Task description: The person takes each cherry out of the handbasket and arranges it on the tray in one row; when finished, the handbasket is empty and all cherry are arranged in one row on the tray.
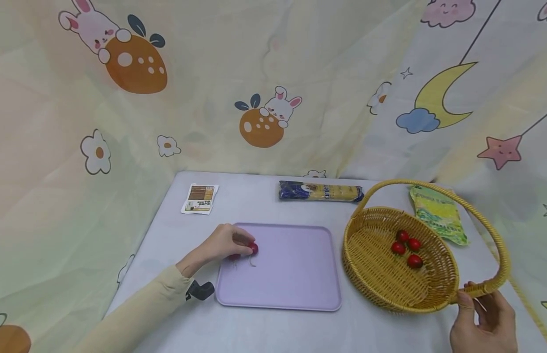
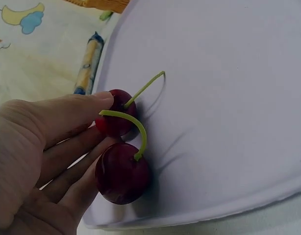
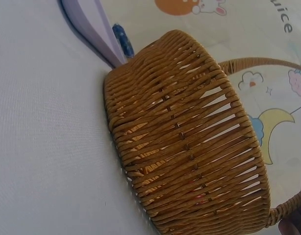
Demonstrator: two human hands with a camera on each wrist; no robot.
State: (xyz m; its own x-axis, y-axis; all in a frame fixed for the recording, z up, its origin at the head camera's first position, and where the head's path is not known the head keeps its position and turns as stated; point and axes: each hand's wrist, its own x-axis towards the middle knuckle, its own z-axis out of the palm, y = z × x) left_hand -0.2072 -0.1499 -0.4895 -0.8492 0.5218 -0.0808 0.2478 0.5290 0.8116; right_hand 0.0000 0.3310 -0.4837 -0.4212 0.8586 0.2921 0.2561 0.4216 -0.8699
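At the left side of the lilac tray (image 1: 291, 267), my left hand (image 1: 225, 242) pinches a dark red cherry (image 2: 116, 110) with a green stem between thumb and fingers. A second stemmed cherry (image 2: 122, 174) lies against the fingers of that hand; I cannot tell whether it is held too. My right hand (image 1: 485, 321) grips the base of the handle of a wicker basket (image 1: 357, 274) at the right. Several red cherries (image 1: 414, 261) lie inside the basket. Only the fingertips of the right hand show at the edge of the right wrist view.
Behind the tray lies a long blue and yellow packet (image 1: 322, 191). A small white and brown sachet (image 1: 200, 199) is at the back left. Beyond the basket sits a green and yellow bag (image 1: 438, 213). A patterned curtain (image 1: 211, 98) closes off the table's back.
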